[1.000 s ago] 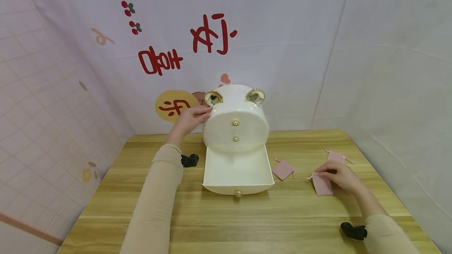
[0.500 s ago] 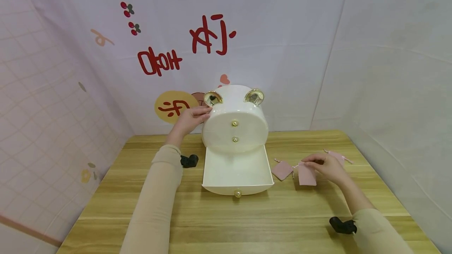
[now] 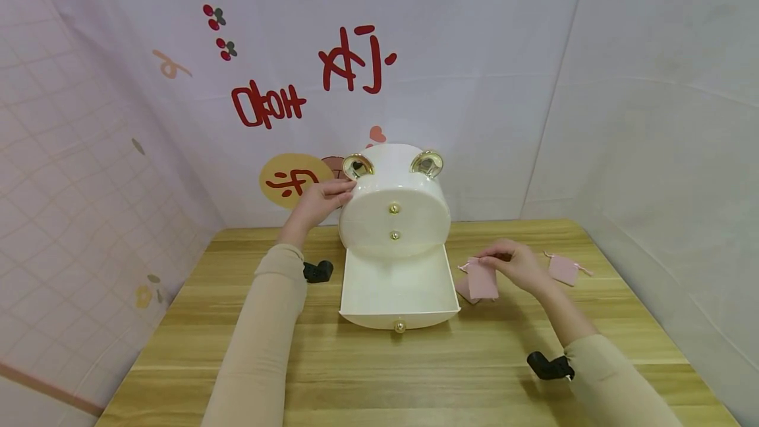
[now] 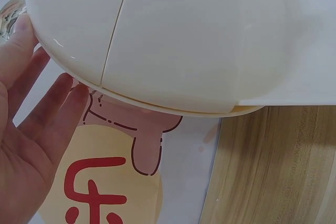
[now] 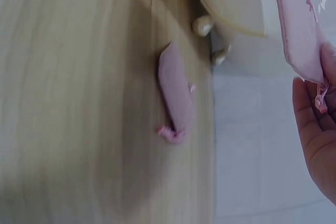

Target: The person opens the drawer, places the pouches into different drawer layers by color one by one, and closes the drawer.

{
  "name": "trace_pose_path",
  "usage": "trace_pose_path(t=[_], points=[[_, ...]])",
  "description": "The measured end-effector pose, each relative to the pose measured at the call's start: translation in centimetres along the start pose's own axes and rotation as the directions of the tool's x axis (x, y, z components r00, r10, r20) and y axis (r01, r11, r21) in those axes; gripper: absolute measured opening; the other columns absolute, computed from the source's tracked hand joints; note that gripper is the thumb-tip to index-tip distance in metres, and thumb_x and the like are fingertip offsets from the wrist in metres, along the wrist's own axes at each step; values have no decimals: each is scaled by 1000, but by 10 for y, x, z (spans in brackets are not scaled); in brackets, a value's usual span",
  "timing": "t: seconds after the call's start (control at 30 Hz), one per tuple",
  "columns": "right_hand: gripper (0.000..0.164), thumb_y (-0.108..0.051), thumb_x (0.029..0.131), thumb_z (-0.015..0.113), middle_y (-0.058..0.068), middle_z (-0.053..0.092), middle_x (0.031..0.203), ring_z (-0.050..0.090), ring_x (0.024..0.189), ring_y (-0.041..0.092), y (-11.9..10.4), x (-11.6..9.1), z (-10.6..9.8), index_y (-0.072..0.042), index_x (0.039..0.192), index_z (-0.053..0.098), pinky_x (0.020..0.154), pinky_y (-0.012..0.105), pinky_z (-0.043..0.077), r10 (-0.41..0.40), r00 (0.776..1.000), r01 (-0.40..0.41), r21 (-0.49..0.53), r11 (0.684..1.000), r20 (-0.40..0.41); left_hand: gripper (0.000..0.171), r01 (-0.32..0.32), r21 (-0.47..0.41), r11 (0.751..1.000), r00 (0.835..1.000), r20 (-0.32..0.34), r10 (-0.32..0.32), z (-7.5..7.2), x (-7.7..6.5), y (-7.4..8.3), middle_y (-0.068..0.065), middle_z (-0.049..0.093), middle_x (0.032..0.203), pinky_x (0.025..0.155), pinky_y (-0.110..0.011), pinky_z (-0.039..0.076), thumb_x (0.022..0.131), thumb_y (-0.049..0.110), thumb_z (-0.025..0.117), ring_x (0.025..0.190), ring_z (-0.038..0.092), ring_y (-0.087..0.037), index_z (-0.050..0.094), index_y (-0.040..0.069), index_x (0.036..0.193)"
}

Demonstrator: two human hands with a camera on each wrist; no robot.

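Observation:
My right hand [image 3: 522, 269] pinches a small pink drawstring pouch [image 3: 483, 279] near its corded top, just right of the pulled-out drawer [image 3: 400, 282]. Partly behind it, a second pink pouch [image 3: 466, 288] lies on the table; the right wrist view shows that lying pouch [image 5: 176, 85] below the held pouch [image 5: 299, 30]. With fairly straight fingers, my left hand [image 3: 320, 203] touches the left side of the glossy white storage box [image 3: 394, 219], beside its gold ear. In the left wrist view the thumb and fingertips of the left hand [image 4: 31, 114] meet the box's curved edge.
A third pink pouch [image 3: 563, 269] lies further right on the wooden table [image 3: 356, 381]. A printed white cloth [image 3: 474, 84] hangs behind the box. Black devices are worn at the left wrist [image 3: 318, 271] and the right wrist [image 3: 548, 366].
My right hand has carried the pouch leftward and a little up, from the right side of the table to over the lying pouch. My left hand and the box stay put.

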State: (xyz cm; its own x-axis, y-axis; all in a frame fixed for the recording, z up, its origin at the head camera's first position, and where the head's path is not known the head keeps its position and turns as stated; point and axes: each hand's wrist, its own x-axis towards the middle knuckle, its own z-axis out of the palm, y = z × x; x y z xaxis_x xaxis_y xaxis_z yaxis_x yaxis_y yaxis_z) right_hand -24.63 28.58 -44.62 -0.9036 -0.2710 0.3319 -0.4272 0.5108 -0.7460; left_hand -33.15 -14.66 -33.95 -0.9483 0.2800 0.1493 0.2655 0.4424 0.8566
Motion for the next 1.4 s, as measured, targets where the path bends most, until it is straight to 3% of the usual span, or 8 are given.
trace_pose_path(t=[0.23, 0.47, 0.7, 0.9, 1.13, 1.4], points=[[12, -10, 91, 72, 8, 71, 100, 65, 87, 14, -27, 16, 18, -8, 101, 79, 71, 24, 55, -43, 998, 41, 76, 996, 35, 40, -3, 12, 1000, 1000, -2, 3, 1, 2, -1, -4, 50, 146, 101, -41, 47, 96, 30, 67, 127, 53, -24, 65, 24, 135], [10, -5, 90, 72, 8, 71, 98, 63, 87, 14, -54, 28, 49, -5, 97, 79, 71, 23, 53, -48, 998, 45, 80, 996, 32, 40, -11, 22, 1000, 1000, -8, 12, 1, 2, -2, -4, 50, 146, 101, -41, 48, 96, 30, 68, 125, 55, -24, 65, 23, 135], [7, -12, 90, 74, -1, 71, 91, 61, 80, 13, -63, 39, 79, -12, 93, 80, 68, 23, 51, -60, 997, 55, 87, 995, 53, 41, -15, 26, 1000, 1000, -6, 15, 0, 1, -3, -5, 50, 146, 101, -42, 48, 96, 31, 67, 124, 56, -25, 64, 23, 136], [6, -7, 88, 75, 1, 73, 88, 64, 78, 12, -77, 49, 100, -8, 92, 80, 68, 23, 52, -71, 996, 64, 139, 988, 48, 41, -18, 26, 1000, 1000, -3, 18, 0, 1, -4, -5, 50, 146, 101, -42, 48, 96, 31, 67, 125, 55, -25, 64, 22, 136], [5, -8, 88, 76, -2, 71, 86, 61, 75, 9, -83, 59, 120, -9, 90, 80, 65, 23, 52, -100, 995, 98, 95, 991, 15, 41, -20, 13, 1000, 1000, 1, 20, 0, 2, -3, -5, 49, 147, 100, -42, 48, 97, 30, 66, 125, 55, -25, 64, 22, 136], [8, -4, 90, 73, 4, 73, 95, 67, 91, 17, -82, 64, 135, -4, 95, 78, 79, 27, 56, -123, 992, 119, 123, 985, 33, 40, -17, 23, 1000, 1000, -2, 17, 0, 3, -3, -5, 49, 147, 101, -42, 48, 96, 30, 67, 127, 54, -25, 64, 22, 136]])
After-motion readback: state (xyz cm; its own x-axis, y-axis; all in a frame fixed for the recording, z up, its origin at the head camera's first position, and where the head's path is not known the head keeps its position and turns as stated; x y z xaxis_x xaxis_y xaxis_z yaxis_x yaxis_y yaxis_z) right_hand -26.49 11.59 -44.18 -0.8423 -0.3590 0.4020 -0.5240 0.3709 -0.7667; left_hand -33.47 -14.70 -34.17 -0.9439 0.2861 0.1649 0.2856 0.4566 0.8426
